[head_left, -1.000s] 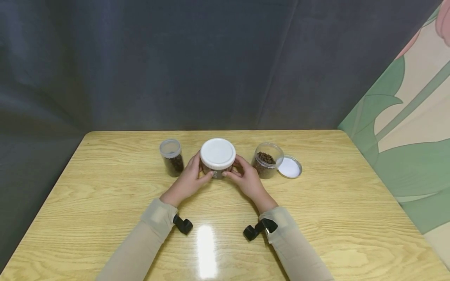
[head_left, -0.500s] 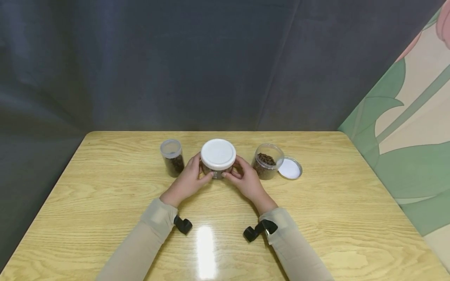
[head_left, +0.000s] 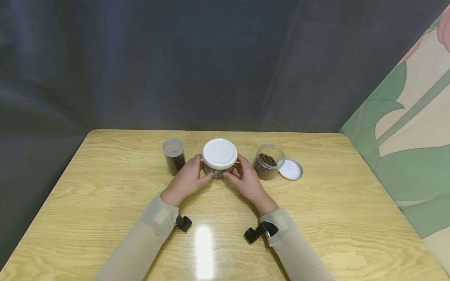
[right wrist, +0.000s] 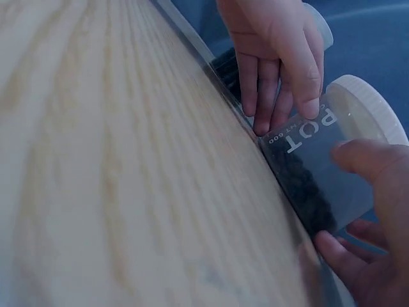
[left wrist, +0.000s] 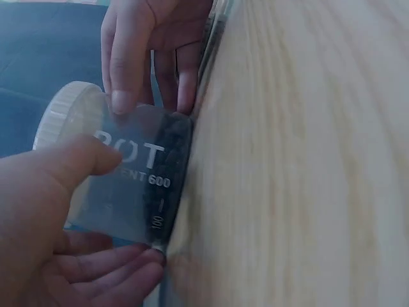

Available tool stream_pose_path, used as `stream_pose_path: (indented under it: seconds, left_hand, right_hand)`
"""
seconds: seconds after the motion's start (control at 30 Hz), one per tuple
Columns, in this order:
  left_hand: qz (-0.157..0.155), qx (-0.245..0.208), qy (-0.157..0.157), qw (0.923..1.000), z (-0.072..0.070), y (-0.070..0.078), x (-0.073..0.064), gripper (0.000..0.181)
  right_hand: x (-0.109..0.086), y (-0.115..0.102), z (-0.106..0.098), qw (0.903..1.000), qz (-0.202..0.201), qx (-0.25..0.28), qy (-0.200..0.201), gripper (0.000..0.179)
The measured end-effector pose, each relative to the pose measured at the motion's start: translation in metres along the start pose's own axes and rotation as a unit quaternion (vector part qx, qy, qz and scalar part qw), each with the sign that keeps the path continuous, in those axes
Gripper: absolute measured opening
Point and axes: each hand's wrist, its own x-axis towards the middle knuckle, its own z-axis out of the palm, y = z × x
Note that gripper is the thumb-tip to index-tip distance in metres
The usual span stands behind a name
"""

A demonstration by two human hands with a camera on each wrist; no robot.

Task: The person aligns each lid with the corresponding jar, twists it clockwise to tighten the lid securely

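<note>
The left hand (head_left: 186, 177) and right hand (head_left: 248, 181) grip opposite sides of a jar (head_left: 218, 173) standing on the desk (head_left: 88, 199). Likely stiff, fairly light and slippery, it seems best held below its lid (head_left: 220, 152).

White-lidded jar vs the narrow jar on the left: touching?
Apart. The head view shows a strip of tabletop between the white-lidded jar and the narrow jar, just beyond the left hand.
</note>
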Motion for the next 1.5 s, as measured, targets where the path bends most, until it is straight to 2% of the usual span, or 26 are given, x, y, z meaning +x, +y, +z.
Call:
stream_pose_path:
  seconds: [0.13, 0.3, 0.57, 0.7, 0.8, 0.93, 1.03, 1.17, 1.33, 1.5]
  left_hand:
    - [-0.008, 0.031, 0.005, 0.9995, -0.001, 0.004, -0.001, 0.061]
    - [-0.014, 0.045, 0.005, 0.9989, -0.003, 0.005, -0.001, 0.059]
    - [-0.027, 0.055, 0.017, 0.9980, -0.012, 0.014, -0.003, 0.051]
    - [-0.026, 0.073, 0.033, 0.9965, -0.016, 0.023, -0.005, 0.048]
    - [-0.014, 0.090, 0.057, 0.9942, -0.020, 0.030, -0.008, 0.045]
    - [-0.010, 0.090, 0.080, 0.9927, -0.024, 0.038, -0.011, 0.043]
    - [-0.004, 0.089, 0.083, 0.9926, -0.026, 0.043, -0.013, 0.044]
    - [0.019, 0.096, 0.088, 0.9913, -0.028, 0.047, -0.014, 0.043]
    - [0.063, 0.096, 0.109, 0.9874, -0.027, 0.052, -0.015, 0.038]
    - [0.130, 0.098, 0.146, 0.9758, -0.021, 0.056, -0.017, 0.033]
  right_hand:
    - [-0.002, -0.004, -0.001, 1.0000, 0.005, -0.004, 0.002, 0.082]
    - [-0.002, -0.010, -0.004, 1.0000, -0.002, -0.006, -0.003, 0.088]
    - [-0.001, -0.024, -0.013, 0.9974, -0.027, -0.066, -0.007, 0.086]
    - [-0.002, -0.031, -0.018, 0.9940, -0.053, -0.095, 0.002, 0.080]
    - [-0.003, -0.035, -0.023, 0.9900, -0.081, -0.115, 0.015, 0.077]
    - [-0.004, -0.041, -0.029, 0.9861, -0.113, -0.119, 0.026, 0.074]
    - [-0.005, -0.047, -0.035, 0.9818, -0.140, -0.121, 0.041, 0.070]
    - [-0.005, -0.053, -0.045, 0.9739, -0.173, -0.131, 0.066, 0.066]
    - [-0.005, -0.057, -0.059, 0.9678, -0.189, -0.138, 0.093, 0.060]
    - [-0.006, -0.055, -0.074, 0.9653, -0.180, -0.145, 0.121, 0.055]
